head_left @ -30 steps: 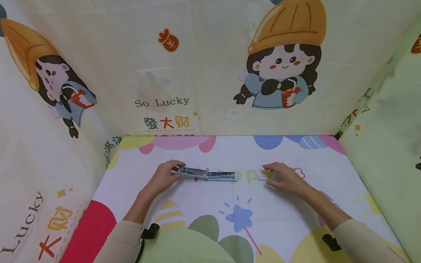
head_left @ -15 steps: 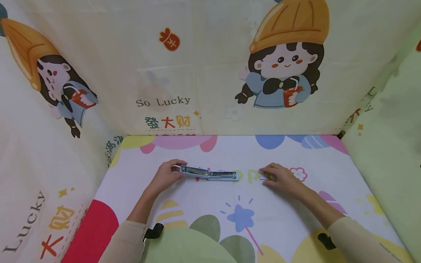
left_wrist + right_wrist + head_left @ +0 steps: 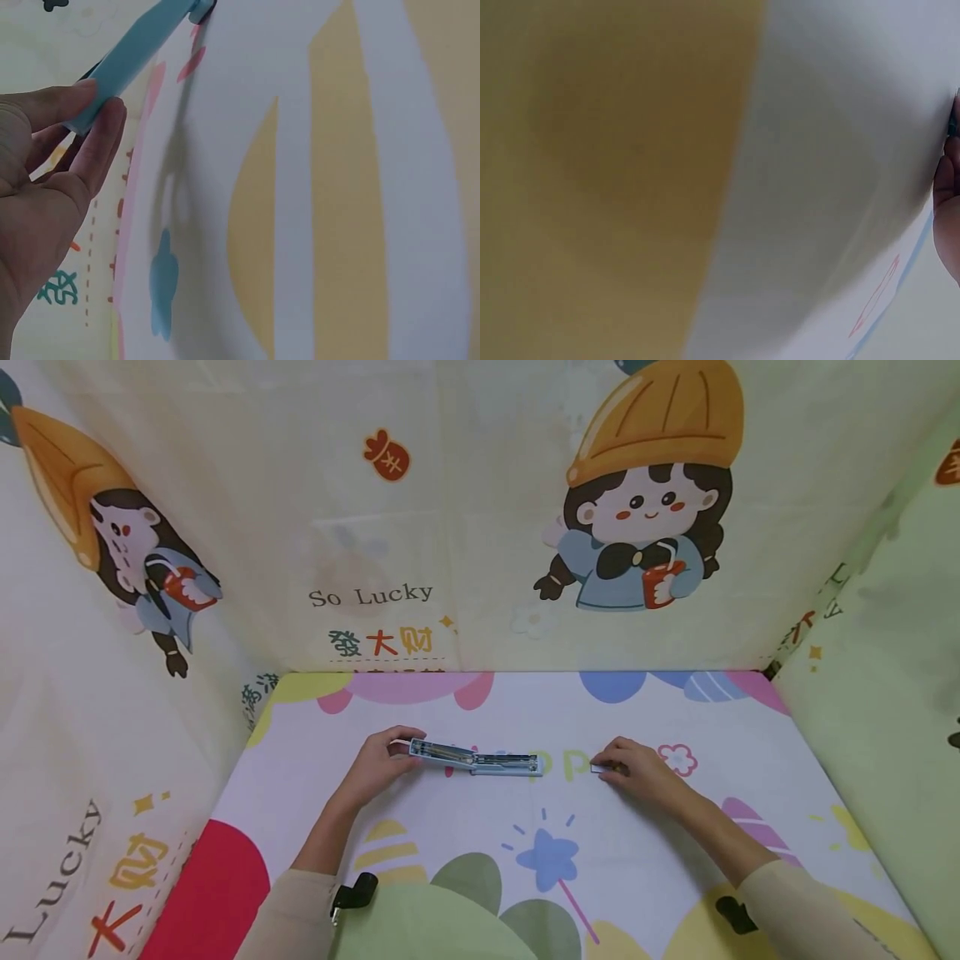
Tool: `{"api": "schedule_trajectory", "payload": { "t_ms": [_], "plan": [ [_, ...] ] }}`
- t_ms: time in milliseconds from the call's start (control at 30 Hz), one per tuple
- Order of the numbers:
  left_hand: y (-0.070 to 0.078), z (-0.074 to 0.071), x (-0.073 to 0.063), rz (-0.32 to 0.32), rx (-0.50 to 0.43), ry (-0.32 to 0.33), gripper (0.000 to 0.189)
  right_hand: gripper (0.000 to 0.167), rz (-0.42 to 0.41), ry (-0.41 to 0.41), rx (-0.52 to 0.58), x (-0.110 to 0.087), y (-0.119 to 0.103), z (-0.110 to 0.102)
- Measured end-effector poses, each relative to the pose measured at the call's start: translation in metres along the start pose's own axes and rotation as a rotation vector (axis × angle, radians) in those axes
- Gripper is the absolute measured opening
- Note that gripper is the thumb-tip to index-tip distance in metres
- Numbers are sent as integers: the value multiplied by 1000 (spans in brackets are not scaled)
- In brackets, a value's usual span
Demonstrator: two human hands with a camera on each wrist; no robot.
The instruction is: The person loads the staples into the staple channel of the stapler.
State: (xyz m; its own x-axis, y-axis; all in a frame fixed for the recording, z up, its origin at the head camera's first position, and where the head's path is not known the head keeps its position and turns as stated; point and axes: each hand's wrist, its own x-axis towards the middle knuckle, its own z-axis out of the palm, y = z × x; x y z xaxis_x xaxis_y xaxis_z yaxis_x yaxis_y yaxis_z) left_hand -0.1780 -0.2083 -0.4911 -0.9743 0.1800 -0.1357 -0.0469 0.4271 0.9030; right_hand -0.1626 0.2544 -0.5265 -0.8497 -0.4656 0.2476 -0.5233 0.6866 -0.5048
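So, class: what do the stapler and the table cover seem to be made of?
Stapler shell: looks like smooth, fairly matte plastic, from its even pale-blue colour. Its inner strips are probably metal, being grey with bright edges.
Table cover: perhaps printed cloth or vinyl, dull in finish; no weave shows clearly.

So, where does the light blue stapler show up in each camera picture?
Head: a bit below centre, the stapler lies opened out, its left end in the left hand.
Left wrist: upper left, the stapler slants up from the left hand and runs off the top edge.
Right wrist: not visible.
Shared landmark: the printed tablecloth, in all three.
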Motion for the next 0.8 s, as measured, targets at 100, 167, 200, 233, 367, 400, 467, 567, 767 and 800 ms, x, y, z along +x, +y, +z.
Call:
{"api": "schedule_trajectory", "payload": {
  "t_ms": [100,167,200,233,367,400,467,567,767,800],
  "plan": [
    [1,0,0,0,-16,-2,42,18,-13,11,-8,0,0,0],
    [2,0,0,2,-27,-1,42,18,-8,5,-10,0,0,1],
    [2,0,-1,2,-34,0,43,18,-2,-2,-11,0,1,1],
    [2,0,-1,0,-40,2,43,18,1,-7,-12,0,1,0],
    [2,1,-1,-7,-51,7,43,18,4,-22,-12,1,1,-1],
    [2,1,-1,-9,-51,7,42,19,6,-28,-8,2,0,-1],
    [2,1,-1,-14,-48,5,42,19,12,-35,-5,4,-1,-2],
    [3,0,-1,-19,-38,2,42,19,21,-45,2,6,-2,-3],
    [3,0,-2,-22,-27,2,42,20,-7,-26,10,13,-6,-4],
    [3,0,-2,-23,-29,0,42,21,-21,-21,12,15,-7,-4]
  ]
}}
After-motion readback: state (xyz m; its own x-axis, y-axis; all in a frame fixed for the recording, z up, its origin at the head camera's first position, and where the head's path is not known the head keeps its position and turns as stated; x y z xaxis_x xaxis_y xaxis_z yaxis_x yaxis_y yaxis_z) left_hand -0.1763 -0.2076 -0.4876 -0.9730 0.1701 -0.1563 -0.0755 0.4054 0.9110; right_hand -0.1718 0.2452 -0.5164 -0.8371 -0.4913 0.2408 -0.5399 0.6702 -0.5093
